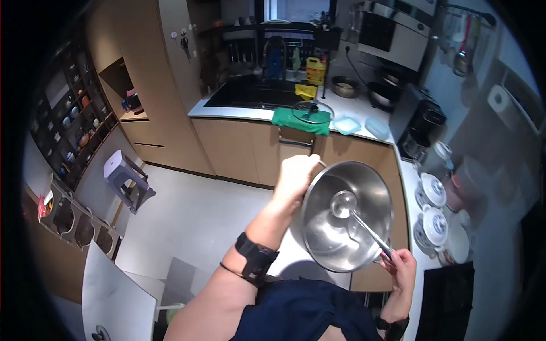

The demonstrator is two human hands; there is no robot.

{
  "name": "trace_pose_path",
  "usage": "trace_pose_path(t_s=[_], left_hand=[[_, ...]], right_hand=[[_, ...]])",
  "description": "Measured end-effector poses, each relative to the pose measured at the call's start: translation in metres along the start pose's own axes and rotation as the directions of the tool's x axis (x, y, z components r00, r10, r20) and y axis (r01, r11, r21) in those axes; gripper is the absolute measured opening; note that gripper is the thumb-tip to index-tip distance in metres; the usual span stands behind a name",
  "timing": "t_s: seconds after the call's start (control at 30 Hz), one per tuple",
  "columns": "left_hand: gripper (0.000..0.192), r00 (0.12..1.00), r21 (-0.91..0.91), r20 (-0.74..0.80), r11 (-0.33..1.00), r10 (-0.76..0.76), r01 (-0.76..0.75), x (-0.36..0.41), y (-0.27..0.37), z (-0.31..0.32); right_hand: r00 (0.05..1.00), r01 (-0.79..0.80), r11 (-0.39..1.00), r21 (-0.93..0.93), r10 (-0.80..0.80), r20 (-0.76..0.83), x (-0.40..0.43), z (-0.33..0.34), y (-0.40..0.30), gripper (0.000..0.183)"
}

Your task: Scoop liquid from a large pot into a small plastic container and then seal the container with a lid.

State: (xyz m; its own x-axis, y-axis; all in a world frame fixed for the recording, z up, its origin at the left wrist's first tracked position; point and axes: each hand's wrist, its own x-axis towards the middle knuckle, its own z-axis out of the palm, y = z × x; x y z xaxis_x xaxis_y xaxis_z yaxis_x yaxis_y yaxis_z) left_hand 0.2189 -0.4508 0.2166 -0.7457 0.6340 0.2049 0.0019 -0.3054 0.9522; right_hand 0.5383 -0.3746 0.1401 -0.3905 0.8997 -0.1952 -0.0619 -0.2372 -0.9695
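Note:
A large stainless steel pot is held up in front of my body, its shiny inside facing me. My left hand grips the side handle at the pot's far left rim. A metal ladle lies across the pot, its round bowl over the pot's inside. My right hand holds the ladle by its handle at the near right rim. The fingers of that hand are also close to the pot's other side handle, partly hidden there; I cannot tell whether they grip it too.
A black sink lies ahead, with a green cloth and a glass lid at the counter edge. Lidded white pots and a black cooktop line the right counter. A plastic stool stands left; a white tabletop is nearer.

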Motion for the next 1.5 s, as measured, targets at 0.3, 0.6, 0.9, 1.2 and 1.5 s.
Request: trace_pose_path(t_s=[0.3, 0.6, 0.9, 1.2, 1.5], left_hand=[[0.037, 0.931, -0.201, -0.352, 0.979, -0.095, 0.024, 0.163, -0.02, -0.188], [0.021, 0.777, 0.069, -0.616, 0.991, 0.13, -0.112, 0.354, 0.004, -0.323], [0.025, 0.811, 0.198, -0.565, 0.979, 0.153, -0.047, 0.562, -0.046, -0.386], [0.025, 0.877, -0.042, -0.335, 0.935, -0.344, 0.351, 0.744, -0.204, -0.378], [0.029, 0.752, 0.088, -0.124, 0.748, -0.647, 0.658, 0.772, -0.328, -0.372]], right_hand=[[0.94, -0.029, 0.985, 0.172, -0.032, 0.34, 0.173, 0.224, -0.005, 0.01], [0.714, 0.338, 0.934, 0.121, -0.338, 0.613, 0.375, 0.463, -0.028, 0.012], [0.798, 0.274, 0.958, 0.08, -0.273, 0.537, 0.521, 0.604, 0.017, 0.013], [0.97, 0.222, 0.93, -0.293, -0.179, 0.167, 0.629, 0.636, 0.039, 0.014], [0.983, 0.004, 0.911, -0.412, -0.078, -0.163, 0.661, 0.63, 0.099, 0.006]])
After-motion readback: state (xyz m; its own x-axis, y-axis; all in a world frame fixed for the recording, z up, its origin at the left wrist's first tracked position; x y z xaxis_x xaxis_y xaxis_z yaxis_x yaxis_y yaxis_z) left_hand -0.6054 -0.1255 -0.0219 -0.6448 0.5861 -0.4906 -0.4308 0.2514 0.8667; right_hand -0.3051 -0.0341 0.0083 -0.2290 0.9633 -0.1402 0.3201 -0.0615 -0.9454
